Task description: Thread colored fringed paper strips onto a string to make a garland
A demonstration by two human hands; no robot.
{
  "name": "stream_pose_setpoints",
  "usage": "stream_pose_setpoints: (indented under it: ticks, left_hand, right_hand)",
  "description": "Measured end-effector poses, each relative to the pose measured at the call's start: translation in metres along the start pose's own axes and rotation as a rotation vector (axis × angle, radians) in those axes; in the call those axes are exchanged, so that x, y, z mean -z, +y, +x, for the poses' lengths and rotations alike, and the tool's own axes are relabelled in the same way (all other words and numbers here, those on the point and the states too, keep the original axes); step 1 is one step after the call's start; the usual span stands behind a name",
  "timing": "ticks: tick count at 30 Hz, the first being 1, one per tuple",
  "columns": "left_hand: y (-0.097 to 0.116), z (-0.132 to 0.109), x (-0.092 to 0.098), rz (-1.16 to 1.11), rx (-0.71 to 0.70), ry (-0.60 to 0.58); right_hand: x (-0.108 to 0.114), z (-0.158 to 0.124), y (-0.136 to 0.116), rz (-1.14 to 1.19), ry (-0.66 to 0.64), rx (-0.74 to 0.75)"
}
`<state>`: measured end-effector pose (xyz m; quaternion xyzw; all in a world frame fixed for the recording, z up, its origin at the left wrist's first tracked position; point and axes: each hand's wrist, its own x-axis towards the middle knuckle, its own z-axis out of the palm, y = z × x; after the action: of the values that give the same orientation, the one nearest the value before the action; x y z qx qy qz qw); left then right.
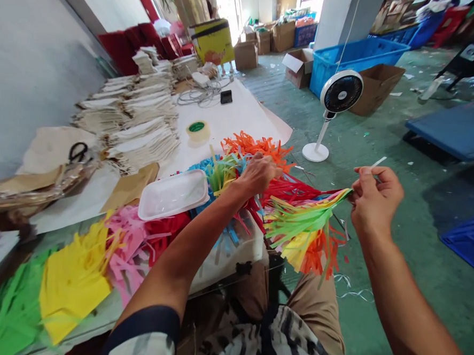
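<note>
My right hand [374, 202] pinches the gathered top of a tissue-paper tassel [309, 219]. Its green, yellow, orange and red strips hang down to the left, and a thin white end [379, 161] sticks up past my fingers. My left hand [259, 173] is closed over the fringed paper at the table's edge, with its fingertips hidden. Just behind it lies orange fringe [255, 145]. Blue fringe [230, 236] spills out below it. To its left, a white plastic tray [174, 194] rests on the coloured paper.
Pink [126, 240], yellow [74, 280] and green fringed paper [12, 308] line the near table edge. A tape roll [197, 131], a phone [226, 96] and stacked cloth bags [144, 118] occupy the table. A white fan [324, 132] stands beyond, before blue crates [357, 56].
</note>
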<state>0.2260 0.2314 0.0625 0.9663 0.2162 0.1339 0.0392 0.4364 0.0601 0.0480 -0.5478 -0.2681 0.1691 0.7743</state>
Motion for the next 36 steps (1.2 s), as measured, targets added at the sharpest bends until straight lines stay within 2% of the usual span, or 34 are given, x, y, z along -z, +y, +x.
stream_pose_setpoints:
  ticks: [3,7,10,13,15,18,22,25,28,31,33,36]
  left_hand:
    - [-0.01,0.0,-0.006,0.017,0.007,-0.025]
    - [-0.021,0.0,-0.002,0.019,0.058,0.027]
    - [-0.033,0.004,0.007,-0.206,0.131,0.225]
    - [-0.045,0.01,0.017,-0.748,0.265,0.533]
    - [-0.05,0.013,0.024,-1.073,0.381,0.69]
    - [-0.058,0.014,0.036,-1.355,0.482,0.826]
    - [-0.062,0.014,0.058,-1.456,0.41,0.927]
    - [-0.045,0.015,0.073,-1.316,0.289,0.937]
    - [-0.005,0.016,0.072,-1.193,0.148,0.835]
    - [0.04,0.017,0.045,-1.215,0.128,0.558]
    - [0.063,0.016,0.018,-1.291,0.196,0.492]
    - [0.081,0.012,-0.014,-1.374,0.296,0.425]
  right_hand:
    - [-0.001,-0.001,0.001,0.001,-0.026,-0.005]
    - [-0.002,0.0,0.0,0.011,-0.05,0.004]
    - [-0.002,-0.001,0.0,-0.005,-0.081,0.001]
    - [-0.003,-0.003,0.0,-0.036,-0.131,-0.003]
    - [-0.004,-0.005,-0.001,-0.059,-0.173,0.007]
    - [-0.006,-0.006,-0.003,-0.096,-0.223,0.035]
    - [-0.008,-0.008,-0.009,-0.114,-0.244,0.046]
    - [-0.007,-0.007,-0.01,-0.137,-0.254,0.054]
    - [-0.006,-0.008,-0.007,-0.155,-0.271,0.065]
    - [-0.009,-0.01,-0.005,-0.182,-0.302,0.075]
    - [-0.012,-0.013,-0.005,-0.2,-0.317,0.09]
    - [-0.017,-0.015,-0.006,-0.21,-0.321,0.113]
